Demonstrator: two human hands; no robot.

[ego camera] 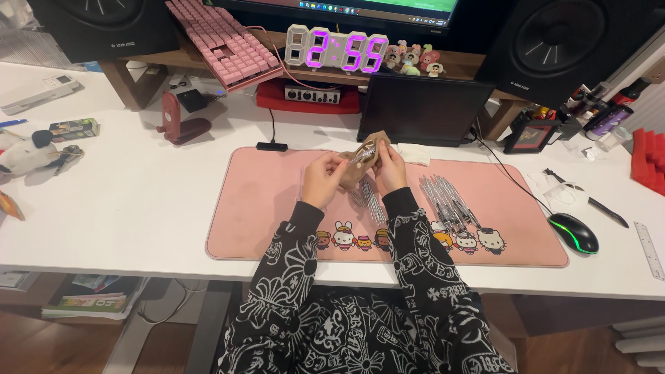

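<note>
Brown paper pouch (360, 166) sits clamped between left hand (323, 179) and right hand (390, 168) with one clear-wrapped pen going in, while two piles of wrapped pens (449, 202) wait on the pink desk mat (277, 208).

White worktop (138, 201), pink desk mat (263, 201) with cartoon animals along its near edge, pink keyboard (225, 41) propped on a wooden riser, digital clock (337, 50) glowing purple, two black speakers (568, 41), small dark screen (419, 107), black mouse (573, 233) lit green, plush dog (24, 154) at left
</note>
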